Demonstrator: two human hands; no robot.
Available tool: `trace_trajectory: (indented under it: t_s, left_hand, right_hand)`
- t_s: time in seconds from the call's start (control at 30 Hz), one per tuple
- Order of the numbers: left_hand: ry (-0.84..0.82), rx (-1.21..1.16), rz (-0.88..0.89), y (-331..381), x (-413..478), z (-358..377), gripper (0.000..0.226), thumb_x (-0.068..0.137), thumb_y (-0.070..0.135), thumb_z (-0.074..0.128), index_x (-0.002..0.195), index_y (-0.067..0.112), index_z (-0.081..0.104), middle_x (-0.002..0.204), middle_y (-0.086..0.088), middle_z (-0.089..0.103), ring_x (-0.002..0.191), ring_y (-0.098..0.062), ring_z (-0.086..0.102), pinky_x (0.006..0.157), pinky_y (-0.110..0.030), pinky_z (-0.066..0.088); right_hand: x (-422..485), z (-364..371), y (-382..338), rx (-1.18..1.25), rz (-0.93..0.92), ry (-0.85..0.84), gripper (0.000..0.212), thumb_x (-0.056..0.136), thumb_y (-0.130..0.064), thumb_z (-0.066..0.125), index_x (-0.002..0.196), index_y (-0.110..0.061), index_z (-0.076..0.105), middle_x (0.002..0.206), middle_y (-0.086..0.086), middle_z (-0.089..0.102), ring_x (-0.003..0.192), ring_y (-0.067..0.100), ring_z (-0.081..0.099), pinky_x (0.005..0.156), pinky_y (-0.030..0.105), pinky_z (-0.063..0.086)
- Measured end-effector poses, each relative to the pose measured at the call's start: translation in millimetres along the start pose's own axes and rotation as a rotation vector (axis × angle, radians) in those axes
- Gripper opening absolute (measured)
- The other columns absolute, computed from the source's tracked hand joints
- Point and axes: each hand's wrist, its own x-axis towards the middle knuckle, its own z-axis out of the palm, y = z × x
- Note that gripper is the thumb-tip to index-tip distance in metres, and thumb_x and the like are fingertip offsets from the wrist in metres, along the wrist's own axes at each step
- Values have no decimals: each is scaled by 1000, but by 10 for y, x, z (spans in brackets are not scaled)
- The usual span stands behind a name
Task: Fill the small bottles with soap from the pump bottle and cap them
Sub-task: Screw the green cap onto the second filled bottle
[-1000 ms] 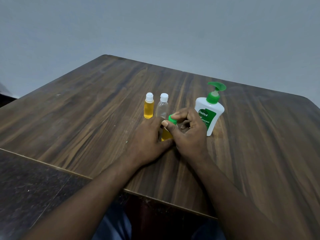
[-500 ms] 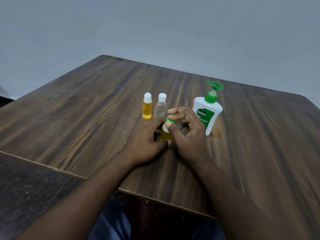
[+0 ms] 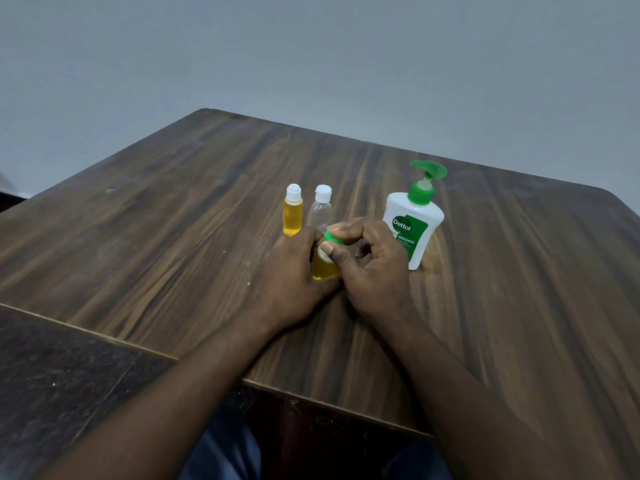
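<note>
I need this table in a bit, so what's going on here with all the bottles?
A person is capping a small bottle of yellow soap on the table. The left hand holds it while the right hand pinches its green cap. Behind the hands stand two more with white caps: a filled bottle and a clear bottle that looks empty. The pump bottle stands upright just beyond the right hand.
</note>
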Motion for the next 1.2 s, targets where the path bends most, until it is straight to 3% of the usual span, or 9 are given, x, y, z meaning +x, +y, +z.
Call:
trace_trajectory:
  t_s: [0.17, 0.27, 0.4, 0.5, 0.63, 0.73, 0.87, 0.97, 1.2]
  left_hand:
    - [-96, -55, 4, -10, -15, -35, 48, 80, 35, 77, 124, 28, 60, 100, 14, 65, 89, -5, 62, 73, -31, 53]
    - [-71, 3, -1, -24, -32, -40, 50, 79, 31, 82, 125, 30, 60, 93, 17, 63, 86, -4, 61, 69, -29, 49]
    - [-41, 67, -1, 3, -43, -53, 49, 79, 30, 82, 124, 29, 61, 85, 25, 54, 80, 3, 56, 62, -14, 35]
    - [-57, 44, 11, 23, -39, -55, 51, 79, 33, 82, 125, 29, 61, 89, 25, 57, 83, 3, 58, 64, -13, 36]
    - [-84, 48, 26, 53, -25, -53, 55, 78, 37, 81, 128, 24, 62, 107, 14, 66, 90, -7, 60, 74, -27, 49]
    - [-66, 32, 56, 36, -23, -55, 51, 79, 26, 83, 126, 24, 63, 116, 13, 64, 102, -9, 59, 84, -29, 51]
    - [-47, 27, 14, 35, -27, -53, 56, 78, 29, 84, 130, 28, 61, 100, 22, 61, 86, 1, 58, 69, -8, 39]
    - [-48, 63, -10, 16, -30, -46, 52, 79, 34, 82, 125, 30, 59, 91, 22, 59, 83, 3, 57, 63, -13, 34]
    - [-56, 115, -21, 12, -22, -46, 48, 82, 27, 82, 124, 27, 59, 88, 22, 53, 81, 2, 55, 63, -20, 36]
  right_hand:
    - [27, -9, 37, -3, 37, 39, 19, 84, -20, 85, 91, -19, 68, 92, -3, 70, 85, 18, 64, 70, 24, 46]
    - [17, -6, 22, 14, 44, 47, 20, 84, -19, 85, 92, -22, 67, 91, -1, 70, 81, 20, 64, 68, 30, 50]
    - [13, 23, -3, 21, 58, 81, 22, 81, -17, 86, 90, -23, 66, 91, -1, 71, 81, 22, 66, 69, 39, 54]
    - [15, 2, -7, 19, 82, 89, 23, 79, -23, 87, 91, -26, 67, 89, -2, 70, 77, 23, 65, 68, 44, 55]
    - [8, -23, -11, 5, 148, 40, 34, 77, -33, 90, 101, -24, 67, 86, -16, 63, 75, 16, 58, 68, 33, 53]
    - [15, -13, -12, 32, 181, -20, 42, 81, -36, 84, 118, -20, 71, 95, -10, 67, 82, 16, 62, 76, 32, 56]
    - [24, -35, 10, -16, 151, -61, 28, 88, -32, 77, 111, -17, 76, 100, -3, 69, 86, 16, 63, 75, 30, 54]
    - [20, -4, 12, -40, 163, -5, 22, 86, -29, 81, 103, -19, 72, 95, -6, 67, 83, 12, 62, 72, 18, 50]
    - [-4, 81, -44, -92, 144, 70, 21, 85, -21, 85, 96, -17, 68, 88, -14, 58, 74, 0, 55, 66, 9, 42]
